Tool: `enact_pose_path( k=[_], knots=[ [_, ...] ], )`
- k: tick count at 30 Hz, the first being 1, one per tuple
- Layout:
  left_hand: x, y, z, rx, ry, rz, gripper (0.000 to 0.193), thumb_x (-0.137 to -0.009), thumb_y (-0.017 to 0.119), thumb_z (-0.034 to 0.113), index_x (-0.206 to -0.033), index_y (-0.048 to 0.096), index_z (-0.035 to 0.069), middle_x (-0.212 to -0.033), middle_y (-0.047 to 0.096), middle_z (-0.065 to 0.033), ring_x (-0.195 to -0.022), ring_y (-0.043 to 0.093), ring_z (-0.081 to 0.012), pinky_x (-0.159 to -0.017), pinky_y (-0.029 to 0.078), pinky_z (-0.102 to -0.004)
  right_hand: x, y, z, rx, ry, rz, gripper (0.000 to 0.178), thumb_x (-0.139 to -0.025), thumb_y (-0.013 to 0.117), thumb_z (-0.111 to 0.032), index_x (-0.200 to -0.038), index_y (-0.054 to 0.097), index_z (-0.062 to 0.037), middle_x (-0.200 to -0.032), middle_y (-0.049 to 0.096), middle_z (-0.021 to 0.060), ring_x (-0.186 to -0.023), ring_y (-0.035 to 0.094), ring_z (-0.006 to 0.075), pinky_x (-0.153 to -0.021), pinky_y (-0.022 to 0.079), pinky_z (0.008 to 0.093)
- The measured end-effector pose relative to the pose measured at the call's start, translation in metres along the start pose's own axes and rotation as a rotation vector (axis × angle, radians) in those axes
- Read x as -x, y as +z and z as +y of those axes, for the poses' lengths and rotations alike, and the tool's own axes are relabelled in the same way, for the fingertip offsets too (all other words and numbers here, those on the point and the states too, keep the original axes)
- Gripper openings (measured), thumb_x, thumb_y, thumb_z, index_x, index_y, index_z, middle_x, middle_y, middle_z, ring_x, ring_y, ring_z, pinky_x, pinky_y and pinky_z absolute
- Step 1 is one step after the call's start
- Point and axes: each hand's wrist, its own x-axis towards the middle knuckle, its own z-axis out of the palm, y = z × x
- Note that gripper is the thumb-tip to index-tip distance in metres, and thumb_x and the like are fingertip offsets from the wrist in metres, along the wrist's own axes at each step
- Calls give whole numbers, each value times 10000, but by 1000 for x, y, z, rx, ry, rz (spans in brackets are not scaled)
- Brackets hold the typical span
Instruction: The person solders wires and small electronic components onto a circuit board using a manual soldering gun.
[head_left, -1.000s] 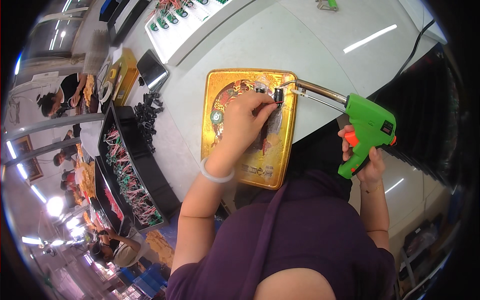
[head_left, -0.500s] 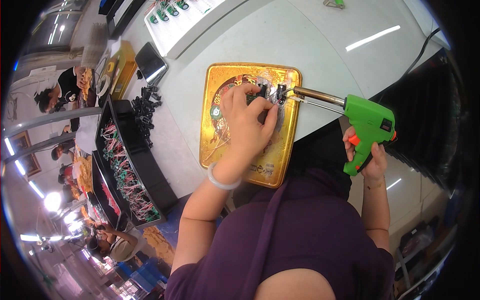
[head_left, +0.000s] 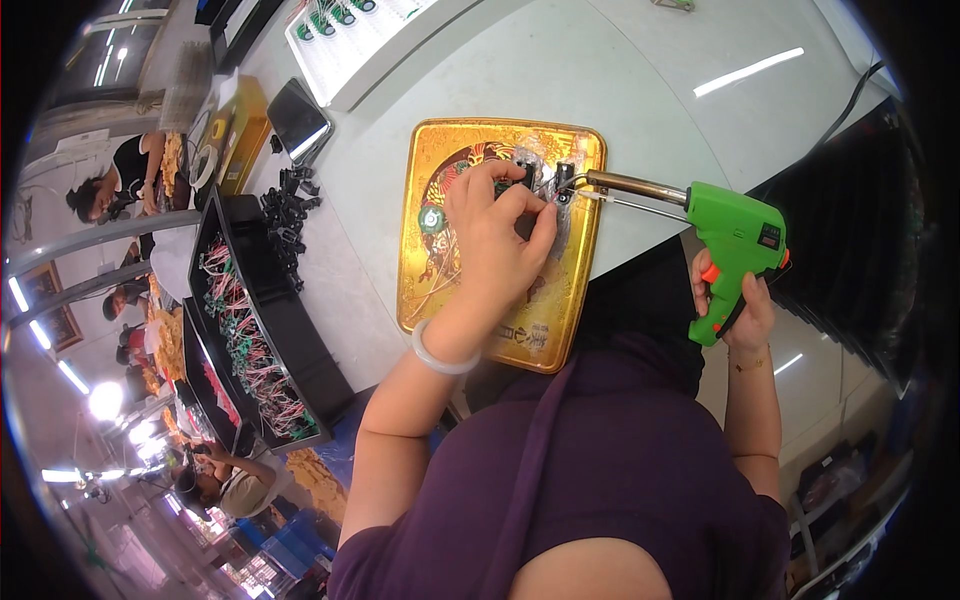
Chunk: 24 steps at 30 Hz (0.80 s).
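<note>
A green soldering gun point(head_left: 735, 230) with an orange trigger is in my right hand point(head_left: 745, 310), its fingers wrapped around the handle. The metal tip reaches left to a small black part point(head_left: 566, 180) on a golden tin lid point(head_left: 560, 330), and a thin feed tube runs beneath the barrel. My left hand point(head_left: 495, 235) rests over the lid, fingers bent and closed in a pinch close to the tip. Dark pieces and thin wire show around those fingertips, but what they grip is mostly hidden. Beside this hand lies a small round green board point(head_left: 432, 220) with thin wires.
To the left, a black bin point(head_left: 290, 350) holds many wired green boards. Loose black parts point(head_left: 288, 225) lie beside it, near a phone point(head_left: 298, 115) and a yellow box point(head_left: 243, 135). A white tray point(head_left: 375, 60) with green pieces stands at the back. Other people work at far left.
The soldering gun and my right hand have shifted up very slightly. My left hand stays at nearly the same place over the lid, still pinching.
</note>
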Motion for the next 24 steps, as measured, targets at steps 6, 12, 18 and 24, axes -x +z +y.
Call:
enact_pose_path(
  k=[6, 12, 18, 24],
  knots=[
    [0, 1, 0, 1, -6, 5, 121, -627, 671, 125, -602, 557, 93, -961, 494, -65, -966, 419, -270, -844, 279, -402, 0, 2, 2, -3, -4, 24, 454, -858, 419, -354, -1007, 499, 68, -879, 521, 171, -713, 519, 150, -486, 447, 221],
    [-1, 2, 3, -25, 4, 19, 119, -620, 665, 118, -589, 553, 92, -956, 492, -65, -953, 416, -267, -833, 276, -393, 2, 3, 0, 34, 10, 25, 443, -856, 423, -348, -1006, 498, 62, -882, 512, 166, -707, 511, 155, -501, 447, 228],
    [-1, 4, 2, -3, -23, 0, 125, -610, 665, 120, -579, 547, 93, -957, 490, -64, -951, 417, -267, -832, 276, -391, 5, 4, 0, 54, 10, 36, 417, -854, 438, -340, -988, 494, 51, -863, 500, 157, -668, 503, 154, -505, 444, 227],
    [-1, 4, 2, -7, -21, -4, 127, -613, 659, 125, -575, 543, 94, -958, 488, -63, -948, 416, -268, -838, 274, -390, 8, 5, 3, 72, -2, 64, 418, -853, 450, -344, -1013, 472, 41, -855, 500, 156, -641, 497, 148, -501, 435, 222]
  ],
)
